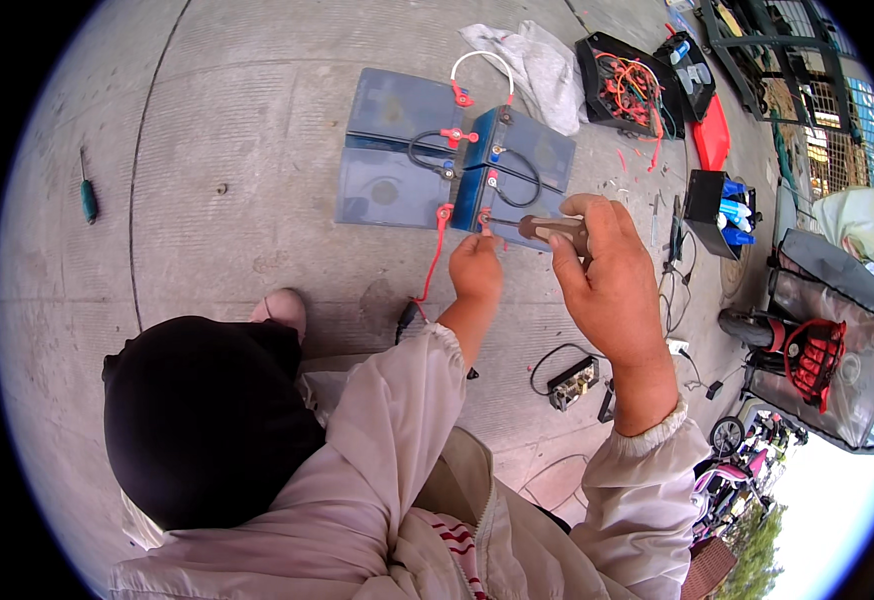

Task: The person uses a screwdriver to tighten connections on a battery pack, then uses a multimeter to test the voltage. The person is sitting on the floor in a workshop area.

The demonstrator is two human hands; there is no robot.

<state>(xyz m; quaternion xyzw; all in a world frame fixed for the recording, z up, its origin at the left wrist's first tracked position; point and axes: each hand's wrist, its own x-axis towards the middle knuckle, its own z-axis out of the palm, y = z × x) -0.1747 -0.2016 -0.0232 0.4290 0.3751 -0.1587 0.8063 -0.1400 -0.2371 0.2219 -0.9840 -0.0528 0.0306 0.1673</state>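
- Batteries [387, 190], four in two pairs, sat on the concrete slab [257, 120], well in from its left edge.
- Our right grip [612, 275] was closed around a brown-handled screwdriver [539, 230], its shaft reaching toward a red terminal cap [485, 214] at the right pair's near-left corner.
- Our left grip [476, 272] was just beside that cap; we could not tell whether it pinched anything.
- Beyond the slab's left edge we had a green screwdriver [88, 200].

There are four batteries [397, 105], two screwdrivers [540, 228], two hands [612, 285].
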